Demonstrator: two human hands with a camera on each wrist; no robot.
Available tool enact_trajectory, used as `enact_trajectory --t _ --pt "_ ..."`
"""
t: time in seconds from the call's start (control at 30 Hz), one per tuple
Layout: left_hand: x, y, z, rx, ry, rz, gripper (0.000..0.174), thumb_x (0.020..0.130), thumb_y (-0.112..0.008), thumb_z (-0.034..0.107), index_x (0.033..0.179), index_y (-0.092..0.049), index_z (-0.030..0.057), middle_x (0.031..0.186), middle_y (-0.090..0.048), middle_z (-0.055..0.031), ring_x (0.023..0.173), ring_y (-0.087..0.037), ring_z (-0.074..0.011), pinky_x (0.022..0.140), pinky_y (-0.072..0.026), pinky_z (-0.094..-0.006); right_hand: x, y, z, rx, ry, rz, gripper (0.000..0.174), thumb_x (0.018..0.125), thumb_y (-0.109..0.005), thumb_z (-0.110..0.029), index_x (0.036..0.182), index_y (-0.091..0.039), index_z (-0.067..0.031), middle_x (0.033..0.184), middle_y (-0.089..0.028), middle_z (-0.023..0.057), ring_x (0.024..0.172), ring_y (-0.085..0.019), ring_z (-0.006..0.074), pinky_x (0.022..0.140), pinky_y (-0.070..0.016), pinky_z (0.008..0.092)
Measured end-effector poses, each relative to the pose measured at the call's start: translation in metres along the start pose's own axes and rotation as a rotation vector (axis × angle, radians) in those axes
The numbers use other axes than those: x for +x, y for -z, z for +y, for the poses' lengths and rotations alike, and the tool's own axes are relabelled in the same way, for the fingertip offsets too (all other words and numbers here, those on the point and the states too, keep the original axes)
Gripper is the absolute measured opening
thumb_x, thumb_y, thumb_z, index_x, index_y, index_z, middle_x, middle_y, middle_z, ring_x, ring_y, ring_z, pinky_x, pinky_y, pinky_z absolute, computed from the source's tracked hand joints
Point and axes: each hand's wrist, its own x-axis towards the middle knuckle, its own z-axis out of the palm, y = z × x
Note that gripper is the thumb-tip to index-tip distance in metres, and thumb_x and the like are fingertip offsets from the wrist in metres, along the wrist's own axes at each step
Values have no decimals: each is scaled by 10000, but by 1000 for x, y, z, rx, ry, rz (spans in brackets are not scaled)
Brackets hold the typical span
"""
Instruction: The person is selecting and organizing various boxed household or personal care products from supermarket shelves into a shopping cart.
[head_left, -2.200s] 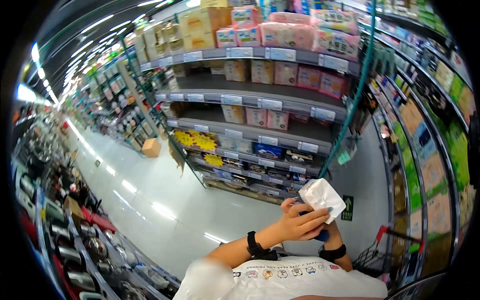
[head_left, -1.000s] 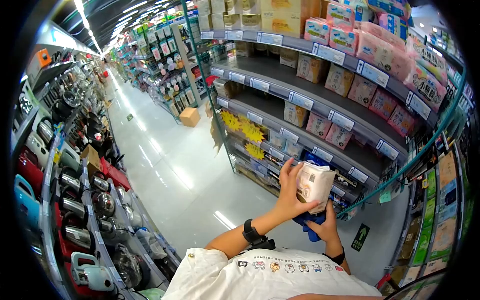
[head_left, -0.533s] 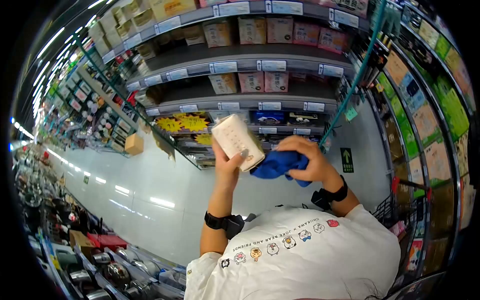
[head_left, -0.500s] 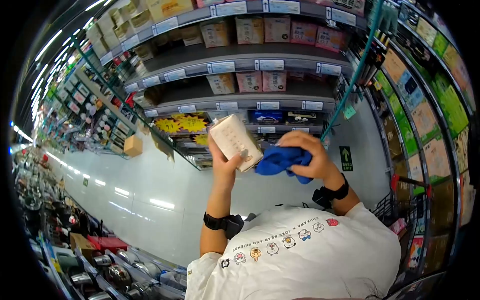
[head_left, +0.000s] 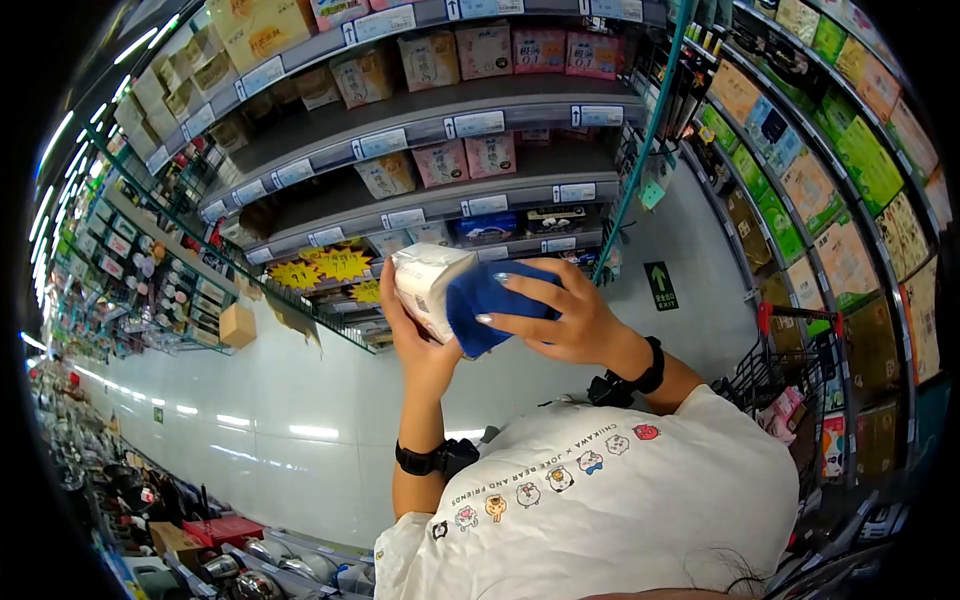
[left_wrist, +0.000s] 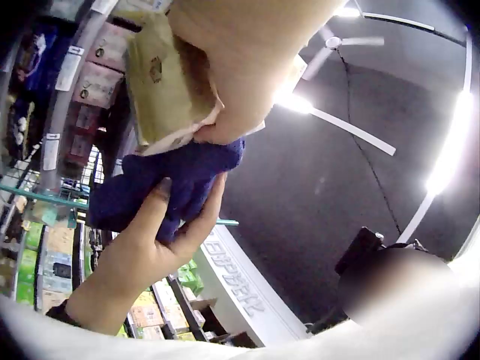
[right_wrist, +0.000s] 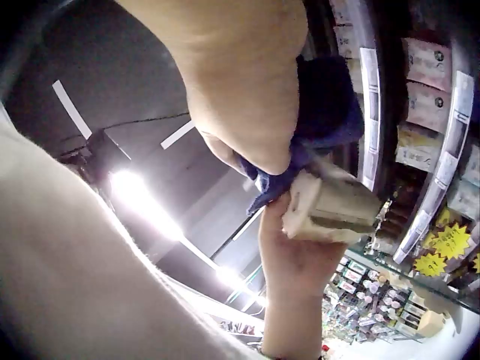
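A white package [head_left: 425, 285] is gripped by the left hand [head_left: 420, 350], thumb on its near side and fingers behind it. Bunched in the right hand [head_left: 575, 320], a blue cloth [head_left: 485, 310] lies against the package's right end, two fingers spread over the cloth. The left wrist view has the package [left_wrist: 161, 82] above the cloth [left_wrist: 157, 187], with the right hand [left_wrist: 142, 255] pinching the cloth from below. In the right wrist view the cloth [right_wrist: 326, 105] touches the package [right_wrist: 337, 206], which the left hand [right_wrist: 296, 262] holds from below.
Shelves with pink and tan packs [head_left: 440, 160] stand ahead, yellow price signs [head_left: 320, 265] lower down. A green-posted rack edge and a red-handled cart [head_left: 790, 350] are on the right. Metal kitchenware [head_left: 230, 570] lines the lower left, and a cardboard box [head_left: 237, 325] sits on the floor.
The package has turned in the left hand and shows another side. The right hand has moved left with the cloth, which now covers the package's right end.
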Motion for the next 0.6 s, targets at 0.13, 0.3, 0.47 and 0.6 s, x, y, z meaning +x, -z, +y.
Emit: enact_trajectory --t 0.13,0.3,0.47,0.6 --pt "1 6 -1 -256 112 -101 1006 552 -637 29 1405 -107 105 1275 -383 -144 1138 -451 -260 950 -394 -363 -15 5 9 141 -293 73 561 591 -668 -12 1118 -597 -190 1159 -496 114 1005 -519 296 839 -465 381" --pt "-5 -2 -5 -412 328 -361 989 578 -624 72 1410 -91 115 1262 -395 -136 1116 -468 -241 925 -411 -360 -17 6 7 297 -464 7 585 590 -644 11 1146 -578 -154 1200 -480 135 1057 -519 312 892 -439 394" --pt "-18 -6 -9 -347 324 -360 1019 590 -690 124 1406 -82 88 1303 -342 -146 1159 -431 -254 954 -379 -359 -29 -11 -3 165 -493 -66 612 604 -633 19 1182 -554 -169 1225 -456 127 1047 -506 314 892 -425 418" --pt "-17 -2 -11 -235 273 -344 1033 548 -693 103 1399 -108 68 1322 -307 -161 1192 -388 -260 972 -354 -361 -30 -15 -4 218 -531 -82 595 614 -612 50 1163 -570 -176 1185 -472 118 1023 -509 315 870 -433 413"
